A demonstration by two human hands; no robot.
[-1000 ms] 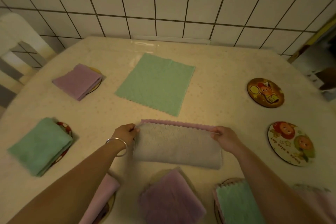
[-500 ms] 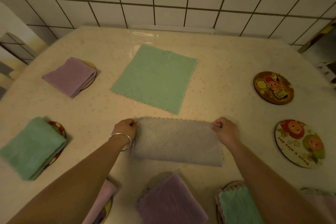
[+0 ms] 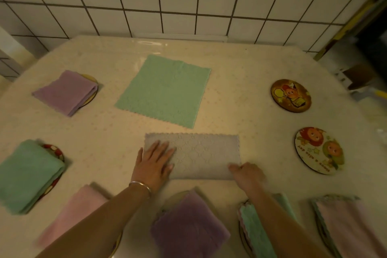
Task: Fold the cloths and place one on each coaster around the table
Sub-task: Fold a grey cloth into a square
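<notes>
The grey cloth (image 3: pixel 201 155), folded in half, lies flat at the table's (image 3: pixel 240 94) near centre. The left hand (image 3: pixel 154 163) presses open-palmed on its left end; the right hand (image 3: pixel 248 174) pinches its near right corner. Just beyond lies an unfolded green cloth (image 3: pixel 165 90). Two bare coasters (image 3: pixel 290 95) sit right.
</notes>
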